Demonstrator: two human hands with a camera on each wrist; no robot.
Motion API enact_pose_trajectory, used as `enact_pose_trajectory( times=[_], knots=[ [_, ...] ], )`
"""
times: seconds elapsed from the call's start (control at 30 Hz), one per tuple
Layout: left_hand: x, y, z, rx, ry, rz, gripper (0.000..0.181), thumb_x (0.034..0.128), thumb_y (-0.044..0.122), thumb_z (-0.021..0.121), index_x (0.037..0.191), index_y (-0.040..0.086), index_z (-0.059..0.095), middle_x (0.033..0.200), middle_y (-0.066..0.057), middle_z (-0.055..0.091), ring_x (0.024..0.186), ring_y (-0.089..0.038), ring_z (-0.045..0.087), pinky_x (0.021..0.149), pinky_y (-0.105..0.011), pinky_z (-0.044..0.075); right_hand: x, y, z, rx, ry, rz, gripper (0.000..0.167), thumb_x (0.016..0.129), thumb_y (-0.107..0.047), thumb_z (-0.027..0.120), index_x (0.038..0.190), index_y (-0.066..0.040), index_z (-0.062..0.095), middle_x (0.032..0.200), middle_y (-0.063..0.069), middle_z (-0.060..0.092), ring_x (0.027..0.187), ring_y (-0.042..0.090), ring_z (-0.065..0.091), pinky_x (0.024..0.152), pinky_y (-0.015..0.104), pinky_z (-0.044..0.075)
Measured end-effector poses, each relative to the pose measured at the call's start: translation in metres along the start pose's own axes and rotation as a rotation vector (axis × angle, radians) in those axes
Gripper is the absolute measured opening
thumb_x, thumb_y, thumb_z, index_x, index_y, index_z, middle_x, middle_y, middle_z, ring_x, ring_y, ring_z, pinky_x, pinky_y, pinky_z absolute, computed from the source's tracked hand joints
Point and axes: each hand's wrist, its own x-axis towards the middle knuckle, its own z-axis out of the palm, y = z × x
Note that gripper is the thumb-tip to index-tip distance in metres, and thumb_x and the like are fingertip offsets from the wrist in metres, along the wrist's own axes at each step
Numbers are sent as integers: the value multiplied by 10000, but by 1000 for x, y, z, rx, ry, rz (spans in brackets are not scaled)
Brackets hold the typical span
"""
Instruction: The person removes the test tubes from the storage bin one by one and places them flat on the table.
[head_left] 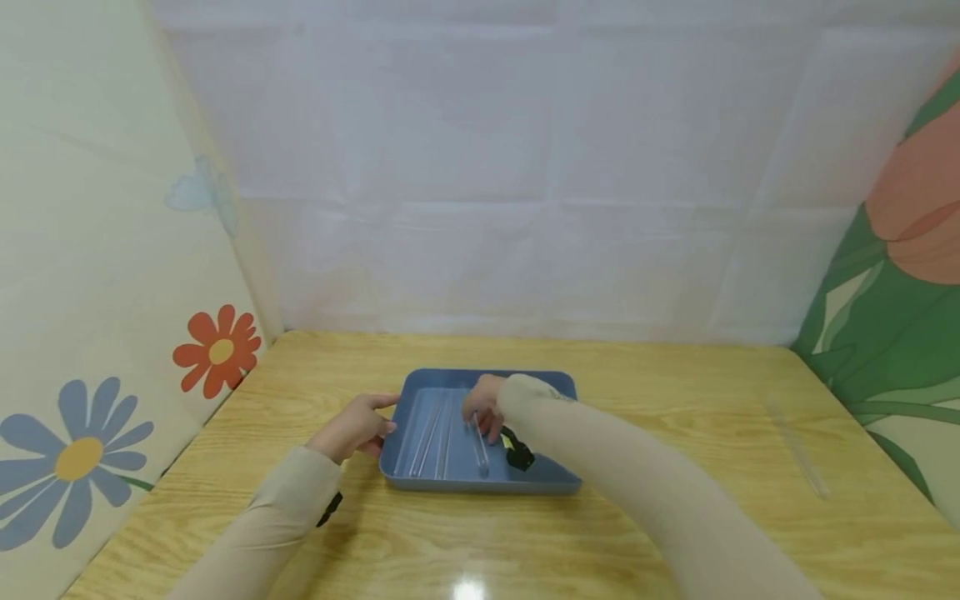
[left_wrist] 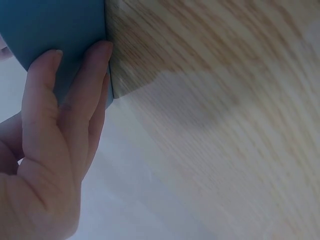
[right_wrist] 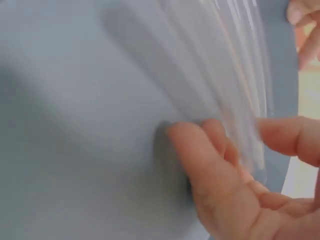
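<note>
Right hand (head_left: 485, 402) pinches clear rod (head_left: 481, 452) (smooth-looking); weak pinch could drop it. Left hand (head_left: 356, 427) grips left edge of tray (head_left: 487, 485).

Beige LS slvs (head_left: 630, 462); blk wrist cams (head_left: 519, 455)

Soft, even light fills the head view, with a white glare on the wood-grain tabletop (head_left: 337, 367) in front of the blue tray (head_left: 480, 485). Dimmer, the left wrist view shows pale sheen beside the tray; the right's transparent rods (right_wrist: 240, 60) inside it smear, softly shadowed.
</note>
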Motion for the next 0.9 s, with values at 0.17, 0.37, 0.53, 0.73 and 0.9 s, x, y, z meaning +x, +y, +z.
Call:
enact_pose_trajectory(
  times=[0.17, 0.37, 0.53, 0.73, 0.9],
  knots=[
    [-1, 0, 0, -11, -8, 14, 565, 945, -96, 515, 1479, -41, 337, 908, -188, 661, 643, -186, 625, 514, -283, 530, -25, 0, -11, 90, -63, -38, 420, 893, 2, 589, 1284, 131, 502, 902, 229, 634, 723, 262, 665, 622, 307, 579],
    [-2, 1, 1, 7, 6, 9, 563, 940, -93, 523, 1474, -34, 354, 902, -166, 657, 627, -177, 613, 502, -274, 520, -25, 8, -19, 203, -113, -64, 408, 924, 5, 535, 1301, 149, 479, 923, 228, 672, 691, 234, 671, 501, 254, 537],
    [-2, 1, -1, 12, 10, 15, 558, 941, -91, 525, 1469, -44, 353, 903, -169, 651, 628, -176, 610, 497, -262, 513, -21, 13, -24, 266, -142, -83, 417, 944, 3, 505, 1333, 144, 455, 922, 208, 678, 690, 218, 666, 490, 256, 529],
    [-4, -1, 1, -8, -1, 19, 558, 938, -101, 521, 1467, -51, 351, 903, -176, 667, 633, -179, 629, 506, -270, 526, -24, 19, -29, 303, -162, -116, 452, 942, 11, 492, 1370, 136, 422, 992, 227, 664, 756, 227, 677, 537, 275, 550],
    [-4, 0, 1, -14, 4, 20, 556, 941, -99, 518, 1468, -53, 347, 904, -189, 656, 646, -188, 632, 532, -292, 545, -28, 21, -35, 324, -187, -135, 452, 954, -4, 476, 1383, 124, 409, 1053, 229, 645, 817, 232, 673, 562, 275, 550]
  ],
)
